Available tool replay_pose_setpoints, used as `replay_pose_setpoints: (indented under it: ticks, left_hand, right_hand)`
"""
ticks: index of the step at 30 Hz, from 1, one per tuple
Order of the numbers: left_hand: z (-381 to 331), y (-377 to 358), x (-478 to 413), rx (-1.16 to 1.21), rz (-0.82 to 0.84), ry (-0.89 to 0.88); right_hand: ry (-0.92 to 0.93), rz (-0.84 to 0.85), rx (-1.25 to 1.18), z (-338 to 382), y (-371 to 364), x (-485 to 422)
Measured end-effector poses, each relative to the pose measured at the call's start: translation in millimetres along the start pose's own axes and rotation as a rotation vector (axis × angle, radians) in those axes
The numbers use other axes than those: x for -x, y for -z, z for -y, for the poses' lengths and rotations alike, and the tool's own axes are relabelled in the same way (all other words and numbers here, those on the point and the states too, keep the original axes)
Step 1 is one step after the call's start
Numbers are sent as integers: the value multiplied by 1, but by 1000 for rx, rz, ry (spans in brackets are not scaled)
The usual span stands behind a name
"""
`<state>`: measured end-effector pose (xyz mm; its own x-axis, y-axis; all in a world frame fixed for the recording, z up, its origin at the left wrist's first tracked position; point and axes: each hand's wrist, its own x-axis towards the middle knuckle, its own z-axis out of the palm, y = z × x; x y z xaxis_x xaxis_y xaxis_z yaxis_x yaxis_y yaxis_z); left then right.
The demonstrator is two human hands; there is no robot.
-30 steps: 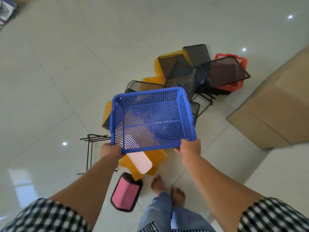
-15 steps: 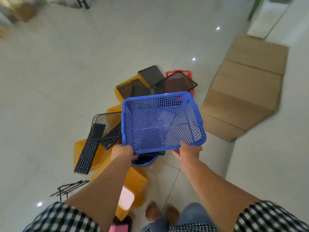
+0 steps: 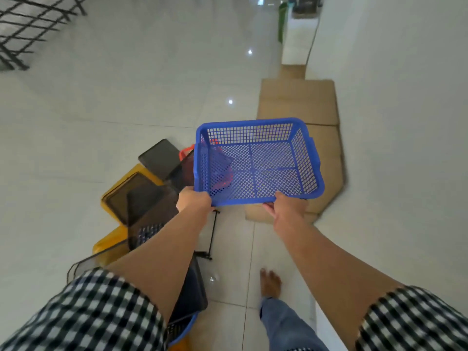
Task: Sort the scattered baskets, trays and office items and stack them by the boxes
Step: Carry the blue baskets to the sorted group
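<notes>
Gripping the blue basket [image 3: 255, 160] by its near rim: left hand [image 3: 193, 201] at the corner, right hand [image 3: 286, 206] further along. Up in the air over the near end of the cardboard boxes [image 3: 298, 102] by the wall [image 3: 405, 97]. Loads of bare floor [image 3: 114, 97] past the tray pile [image 3: 141, 193].

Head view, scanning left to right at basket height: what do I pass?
Yellow tray → black mesh tray → blue basket → cardboard boxes → white wall.

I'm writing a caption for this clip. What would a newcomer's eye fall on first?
A bright blue basket, held in mid-frame by the left hand and right hand at its near rim. Behind it, cardboard boxes stand in a row at right; left of it, a heap of yellow and black mesh trays lies on the pale floor.
</notes>
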<state>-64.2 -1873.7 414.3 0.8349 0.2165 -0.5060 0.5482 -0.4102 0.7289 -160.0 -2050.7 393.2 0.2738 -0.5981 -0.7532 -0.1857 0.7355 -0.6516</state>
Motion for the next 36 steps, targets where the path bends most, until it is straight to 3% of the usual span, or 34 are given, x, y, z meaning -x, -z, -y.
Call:
replay_pose_setpoints:
  ticks: [7, 17, 32, 36]
  left_hand:
    - [-73, -114, -54, -67, 138, 19]
    - [-94, -199, -93, -153, 259, 55]
    - [-90, -225, -78, -288, 487, 64]
    - [-91, -223, -68, -323, 551, 66]
  right_hand:
    - [-31, -141, -23, 75, -21, -90]
    - [-110, -276, 25, 103, -15, -156]
    - [-125, -338, -22, 111, 10, -174]
    - [-141, -263, 54, 108, 10, -167]
